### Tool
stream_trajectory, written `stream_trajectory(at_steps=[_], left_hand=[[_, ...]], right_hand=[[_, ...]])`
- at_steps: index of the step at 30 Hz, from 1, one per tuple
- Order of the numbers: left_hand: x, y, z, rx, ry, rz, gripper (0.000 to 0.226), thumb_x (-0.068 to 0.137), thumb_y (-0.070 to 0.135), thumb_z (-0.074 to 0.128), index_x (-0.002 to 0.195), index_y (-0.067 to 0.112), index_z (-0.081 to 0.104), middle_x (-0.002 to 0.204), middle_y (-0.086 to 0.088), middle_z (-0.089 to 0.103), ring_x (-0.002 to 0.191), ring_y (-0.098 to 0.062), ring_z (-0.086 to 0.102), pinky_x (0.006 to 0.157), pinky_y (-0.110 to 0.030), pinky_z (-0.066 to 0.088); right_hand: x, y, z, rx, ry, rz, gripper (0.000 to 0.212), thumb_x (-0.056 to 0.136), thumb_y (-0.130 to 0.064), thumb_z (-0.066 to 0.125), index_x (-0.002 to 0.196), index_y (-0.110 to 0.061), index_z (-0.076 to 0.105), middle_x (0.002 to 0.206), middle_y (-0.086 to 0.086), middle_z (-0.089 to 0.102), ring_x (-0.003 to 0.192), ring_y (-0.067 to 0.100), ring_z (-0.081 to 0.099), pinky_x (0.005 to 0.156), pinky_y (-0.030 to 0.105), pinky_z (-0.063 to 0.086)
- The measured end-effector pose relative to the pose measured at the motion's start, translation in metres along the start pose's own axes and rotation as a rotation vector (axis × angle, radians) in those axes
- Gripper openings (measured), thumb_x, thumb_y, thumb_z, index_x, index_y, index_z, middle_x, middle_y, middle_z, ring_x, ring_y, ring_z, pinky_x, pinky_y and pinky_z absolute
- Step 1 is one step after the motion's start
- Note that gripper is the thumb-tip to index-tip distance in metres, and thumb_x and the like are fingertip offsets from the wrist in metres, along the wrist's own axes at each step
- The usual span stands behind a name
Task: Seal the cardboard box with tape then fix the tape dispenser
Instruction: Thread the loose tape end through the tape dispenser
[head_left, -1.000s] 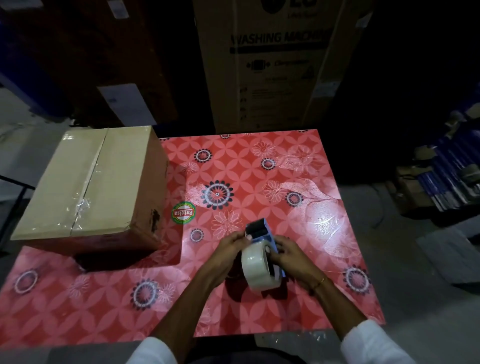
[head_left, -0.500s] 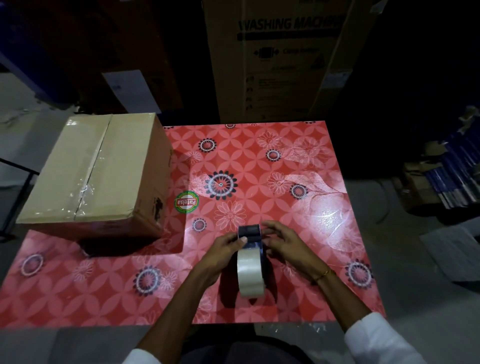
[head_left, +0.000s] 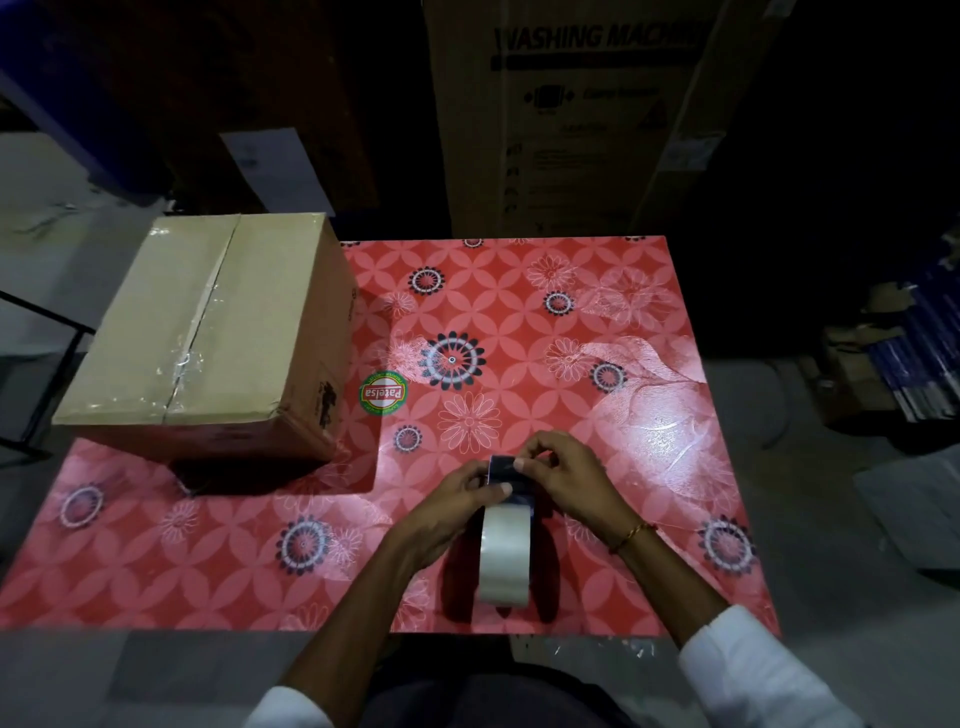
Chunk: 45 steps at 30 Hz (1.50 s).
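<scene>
A blue tape dispenser (head_left: 503, 470) with a big roll of clear tape (head_left: 504, 556) stands on edge near the front of the red flowered table (head_left: 649, 415). My left hand (head_left: 452, 501) grips the dispenser's left side, thumb on top of the roll. My right hand (head_left: 563, 475) pinches the dispenser's far end with its fingertips. The cardboard box (head_left: 208, 338) sits at the table's left rear, flaps shut, with shiny clear tape along its centre seam. Both hands are well apart from it.
A tall washing machine carton (head_left: 587, 119) stands behind the table. A round green and red sticker (head_left: 383, 393) is on the tabletop beside the box. Stacked books and clutter (head_left: 914, 353) lie on the floor at right. A dark metal frame (head_left: 31, 364) is at left.
The dispenser has been turned so the roll faces me on edge. My right hand's fingers moved up onto its far end. The camera tilted down slightly.
</scene>
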<state>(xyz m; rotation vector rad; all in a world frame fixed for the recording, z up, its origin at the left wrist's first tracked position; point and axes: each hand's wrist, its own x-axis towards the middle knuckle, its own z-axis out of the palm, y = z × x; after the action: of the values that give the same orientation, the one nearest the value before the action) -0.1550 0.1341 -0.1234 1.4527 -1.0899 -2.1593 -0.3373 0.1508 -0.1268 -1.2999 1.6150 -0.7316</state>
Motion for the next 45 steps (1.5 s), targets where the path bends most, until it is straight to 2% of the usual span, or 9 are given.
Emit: stream_trajectory(at_steps=[6,12,18,23,27,32,35,39,45], left_hand=[[0.0,0.002,0.016,0.003,0.002,0.058,0.039,0.09,0.012,0.07,0.126,0.011,0.056,0.118,-0.013,0.068,0.11,-0.025,0.066,0.096,-0.033,0.053],[-0.006,0.005,0.027,0.105,-0.025,0.08,0.036,0.088,0.01,0.073,0.111,0.029,0.053,0.115,-0.002,0.065,0.11,-0.019,0.061,0.088,-0.021,0.05],[-0.01,-0.004,0.028,0.128,-0.027,0.03,0.057,0.083,0.026,0.079,0.131,0.022,0.049,0.126,-0.002,0.065,0.116,-0.015,0.061,0.099,-0.029,0.047],[-0.007,-0.009,0.021,0.153,0.022,0.007,0.044,0.087,0.046,0.07,0.123,0.024,0.061,0.123,0.0,0.069,0.116,-0.017,0.063,0.104,-0.039,0.047],[0.001,0.007,0.015,0.156,0.151,0.136,0.015,0.097,0.023,0.061,0.109,0.019,0.069,0.107,-0.004,0.073,0.104,-0.019,0.068,0.091,-0.033,0.054],[0.009,0.017,0.013,0.211,0.128,0.169,0.008,0.096,0.004,0.06,0.091,0.001,0.065,0.068,-0.003,0.061,0.042,0.005,0.052,0.044,-0.007,0.04],[0.012,0.016,0.013,0.2,0.135,0.167,0.01,0.095,0.004,0.061,0.086,0.001,0.064,0.069,-0.007,0.061,0.041,0.002,0.052,0.043,-0.01,0.041],[0.016,0.013,0.01,0.214,0.122,0.167,0.014,0.091,0.004,0.066,0.078,0.009,0.069,0.078,-0.007,0.069,0.072,-0.014,0.064,0.072,-0.026,0.053],[0.018,0.002,0.001,0.142,0.199,0.052,0.014,0.093,0.007,0.064,0.079,0.005,0.065,0.06,0.002,0.059,0.051,-0.011,0.043,0.05,-0.022,0.036]], right_hand=[[-0.001,-0.006,-0.004,-0.128,-0.046,-0.06,0.006,0.092,-0.022,0.064,0.087,-0.02,0.062,0.077,-0.006,0.066,0.075,0.017,0.062,0.067,0.036,0.049],[0.0,-0.003,-0.006,-0.106,-0.023,-0.032,0.01,0.1,-0.019,0.056,0.091,-0.02,0.054,0.081,0.008,0.066,0.07,0.017,0.056,0.063,0.032,0.043],[0.005,0.002,-0.009,-0.102,-0.046,-0.013,0.01,0.103,-0.02,0.053,0.093,-0.021,0.051,0.069,0.006,0.06,0.06,0.017,0.052,0.057,0.029,0.042],[0.002,0.013,-0.013,-0.068,-0.152,-0.035,0.011,0.104,-0.029,0.052,0.093,-0.029,0.052,0.069,0.005,0.059,0.06,0.017,0.049,0.062,0.032,0.04],[0.005,0.014,-0.022,0.017,-0.233,-0.008,0.009,0.104,-0.033,0.051,0.096,-0.035,0.053,0.082,0.024,0.068,0.065,0.023,0.057,0.062,0.039,0.048],[0.01,0.01,-0.028,0.08,-0.307,0.04,0.008,0.104,-0.036,0.052,0.101,-0.028,0.053,0.078,0.018,0.062,0.065,0.023,0.059,0.06,0.038,0.054],[0.011,0.006,-0.034,0.216,-0.379,0.165,0.014,0.101,-0.036,0.059,0.102,-0.023,0.056,0.083,0.009,0.069,0.068,0.026,0.069,0.059,0.036,0.058],[0.009,0.006,-0.046,0.402,-0.502,0.305,0.017,0.094,-0.034,0.07,0.101,-0.02,0.063,0.107,0.008,0.072,0.096,0.026,0.07,0.077,0.051,0.063],[0.005,0.023,-0.047,0.579,-0.346,0.365,0.016,0.086,-0.031,0.078,0.091,-0.02,0.067,0.1,0.011,0.074,0.09,0.036,0.069,0.077,0.048,0.058]])
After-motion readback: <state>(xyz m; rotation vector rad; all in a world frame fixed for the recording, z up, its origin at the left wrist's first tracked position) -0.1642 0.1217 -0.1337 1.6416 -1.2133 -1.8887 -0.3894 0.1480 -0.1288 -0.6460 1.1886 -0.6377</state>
